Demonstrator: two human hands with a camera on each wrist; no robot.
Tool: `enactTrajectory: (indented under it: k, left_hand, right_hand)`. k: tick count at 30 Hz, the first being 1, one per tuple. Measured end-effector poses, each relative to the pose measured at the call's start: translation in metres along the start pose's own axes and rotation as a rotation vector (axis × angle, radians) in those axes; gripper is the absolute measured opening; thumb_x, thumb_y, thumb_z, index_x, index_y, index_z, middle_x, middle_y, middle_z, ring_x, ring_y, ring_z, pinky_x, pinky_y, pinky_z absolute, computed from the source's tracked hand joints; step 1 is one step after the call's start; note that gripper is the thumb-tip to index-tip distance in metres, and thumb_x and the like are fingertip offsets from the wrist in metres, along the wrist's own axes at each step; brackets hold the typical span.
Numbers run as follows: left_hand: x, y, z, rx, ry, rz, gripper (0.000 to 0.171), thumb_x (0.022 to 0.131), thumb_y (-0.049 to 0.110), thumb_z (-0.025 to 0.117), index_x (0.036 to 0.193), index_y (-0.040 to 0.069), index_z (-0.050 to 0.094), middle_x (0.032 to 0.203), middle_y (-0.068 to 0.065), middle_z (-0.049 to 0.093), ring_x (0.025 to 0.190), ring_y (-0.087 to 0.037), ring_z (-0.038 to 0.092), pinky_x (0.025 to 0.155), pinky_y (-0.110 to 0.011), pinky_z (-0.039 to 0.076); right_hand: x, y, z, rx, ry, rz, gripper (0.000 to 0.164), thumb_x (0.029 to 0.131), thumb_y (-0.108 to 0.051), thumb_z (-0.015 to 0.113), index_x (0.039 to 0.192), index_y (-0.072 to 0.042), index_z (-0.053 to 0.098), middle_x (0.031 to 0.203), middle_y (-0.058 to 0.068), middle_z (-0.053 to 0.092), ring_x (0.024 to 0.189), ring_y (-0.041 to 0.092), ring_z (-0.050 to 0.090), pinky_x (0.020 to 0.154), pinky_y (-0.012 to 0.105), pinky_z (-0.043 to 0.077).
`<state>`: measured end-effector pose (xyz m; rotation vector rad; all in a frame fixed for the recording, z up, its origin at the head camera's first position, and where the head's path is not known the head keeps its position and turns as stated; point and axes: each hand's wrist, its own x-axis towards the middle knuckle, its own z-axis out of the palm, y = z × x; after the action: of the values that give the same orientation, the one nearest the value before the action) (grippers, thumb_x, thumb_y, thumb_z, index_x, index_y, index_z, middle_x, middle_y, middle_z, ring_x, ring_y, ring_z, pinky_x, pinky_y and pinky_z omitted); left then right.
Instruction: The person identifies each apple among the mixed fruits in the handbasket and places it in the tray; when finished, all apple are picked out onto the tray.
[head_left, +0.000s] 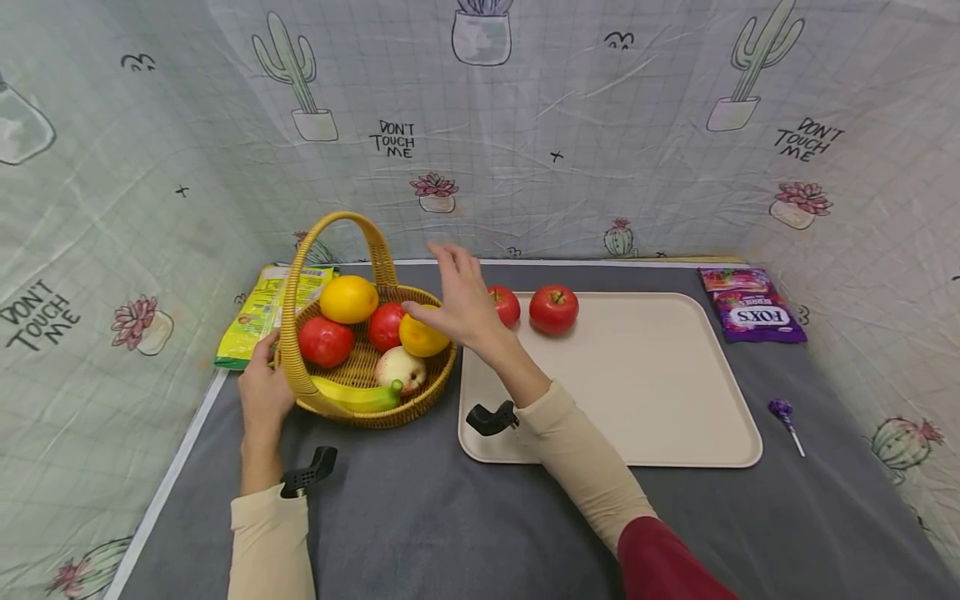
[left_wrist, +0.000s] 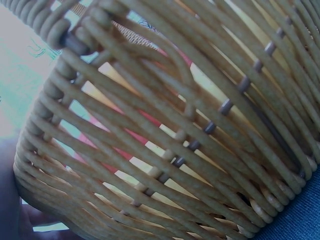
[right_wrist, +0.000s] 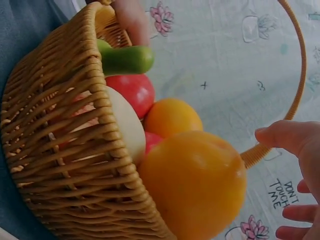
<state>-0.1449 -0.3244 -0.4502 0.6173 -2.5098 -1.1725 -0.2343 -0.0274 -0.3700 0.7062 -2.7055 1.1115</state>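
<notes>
A yellow wicker basket (head_left: 442,377) with a tall handle stands on the left of the grey table. It holds a banana (head_left: 360,396), a pale peach (head_left: 396,367), an orange (head_left: 425,340), a second orange (head_left: 348,298) and red fruits (head_left: 326,342). My left hand (head_left: 266,392) grips the basket's left rim, its fingertips partly hidden. Over the right rim, my right hand (head_left: 467,304) is spread and holds nothing. In the right wrist view its thumb is apart from the nearer orange (right_wrist: 195,185).
Right of the basket lies a beige tray (head_left: 630,400), with red apples (head_left: 553,309) at its back left. A green-yellow packet (head_left: 251,321) lies behind the basket. Far right are a purple Fox's candy bag (head_left: 753,310) and a lollipop (head_left: 782,408). Printed cloth (head_left: 555,208) walls the table.
</notes>
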Motion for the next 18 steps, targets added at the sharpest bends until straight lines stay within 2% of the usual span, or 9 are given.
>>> enactTrajectory:
  k: [11, 18]
  left_hand:
    - [0.0, 0.002, -0.001, 0.022, 0.008, 0.018, 0.053, 0.104, 0.037, 0.045, 0.152, 0.014, 0.045, 0.133, -0.028, 0.061, 0.109, -0.039, 0.06, 0.075, -0.035, 0.041]
    - [0.0, 0.001, -0.001, 0.008, 0.003, 0.012, 0.054, 0.104, 0.039, 0.045, 0.152, 0.015, 0.045, 0.135, -0.028, 0.06, 0.113, -0.04, 0.06, 0.076, -0.035, 0.042]
  right_hand:
    - [-0.004, 0.003, 0.019, -0.02, -0.085, 0.009, 0.09, 0.084, -0.053, 0.074, 0.155, -0.015, 0.033, 0.155, 0.012, 0.037, 0.137, 0.031, 0.039, 0.109, 0.048, 0.042]
    - [-0.011, 0.005, 0.027, -0.039, -0.158, 0.022, 0.091, 0.082, -0.052, 0.074, 0.155, -0.013, 0.034, 0.153, 0.012, 0.041, 0.134, 0.03, 0.043, 0.111, 0.045, 0.043]
